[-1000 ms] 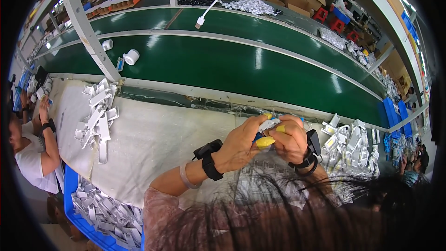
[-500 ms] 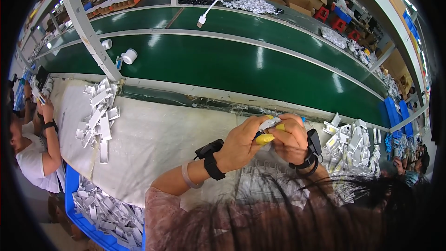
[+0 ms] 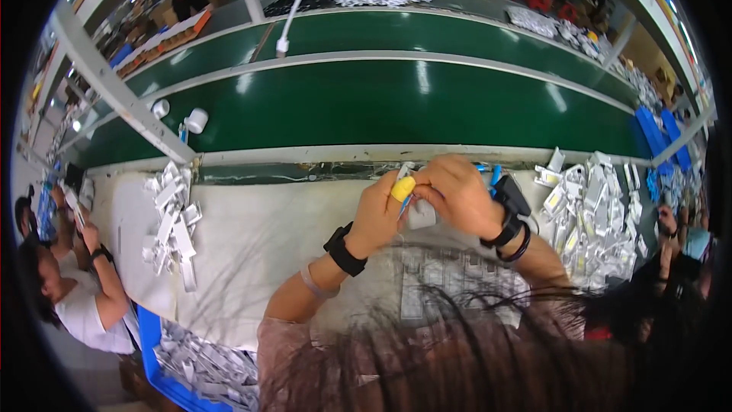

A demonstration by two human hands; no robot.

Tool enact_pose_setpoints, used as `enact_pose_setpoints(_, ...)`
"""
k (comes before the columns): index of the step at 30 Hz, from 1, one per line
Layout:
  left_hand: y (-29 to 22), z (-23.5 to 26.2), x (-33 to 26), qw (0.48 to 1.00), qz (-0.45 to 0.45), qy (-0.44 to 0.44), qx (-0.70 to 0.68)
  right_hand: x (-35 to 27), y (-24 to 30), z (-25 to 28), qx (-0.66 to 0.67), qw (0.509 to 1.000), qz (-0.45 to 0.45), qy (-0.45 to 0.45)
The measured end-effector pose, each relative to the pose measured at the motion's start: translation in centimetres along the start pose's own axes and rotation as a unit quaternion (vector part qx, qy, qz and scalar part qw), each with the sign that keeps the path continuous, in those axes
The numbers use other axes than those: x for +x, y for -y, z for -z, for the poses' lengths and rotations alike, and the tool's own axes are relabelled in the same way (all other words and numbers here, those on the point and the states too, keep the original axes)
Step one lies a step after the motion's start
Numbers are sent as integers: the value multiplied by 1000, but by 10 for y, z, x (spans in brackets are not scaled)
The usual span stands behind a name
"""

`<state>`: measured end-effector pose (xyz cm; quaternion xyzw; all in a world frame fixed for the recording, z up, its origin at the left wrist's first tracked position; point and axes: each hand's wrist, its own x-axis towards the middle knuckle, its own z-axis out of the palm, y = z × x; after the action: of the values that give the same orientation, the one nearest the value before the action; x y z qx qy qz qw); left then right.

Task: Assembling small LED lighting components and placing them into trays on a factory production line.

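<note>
My left hand (image 3: 379, 214) and my right hand (image 3: 461, 194) meet above the pale work surface, their fingers closed together. A small white plastic part (image 3: 422, 216) shows between and below them, mostly hidden by the fingers. A yellow finger cot (image 3: 402, 188) covers a fingertip of my left hand. A bit of blue shows beside it, too small to name. Close to my wrists lies a clear tray with compartments (image 3: 457, 282), partly behind strands of hair. Right of my right hand is a pile of white plastic parts (image 3: 591, 225).
Another pile of white parts (image 3: 174, 221) lies at left, above a blue bin (image 3: 151, 347) filled with similar pieces. Beyond runs a green conveyor belt (image 3: 366, 103) carrying white round pieces (image 3: 196, 120). A white cable (image 3: 293, 4) hangs overhead. A co-worker (image 3: 88, 297) works at far left.
The head view has shifted. My hands have turned around the small part, and my right hand's back now faces up more. White cylindrical part now shows below the fingers.
</note>
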<state>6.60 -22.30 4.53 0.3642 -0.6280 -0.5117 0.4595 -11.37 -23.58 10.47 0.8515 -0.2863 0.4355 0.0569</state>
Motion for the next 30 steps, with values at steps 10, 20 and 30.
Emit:
enact_pose_setpoints(10,47,81,101,974,86,-184,-100,-48,-68,118,18,938,-266,220)
enact_pose_setpoints(20,50,64,61,868,-206,-111,438,-135,-50,118,-175,804,-412,391)
enact_pose_setpoints(30,34,-71,20,885,-119,158,421,-179,-49,117,-271,822,-353,357)
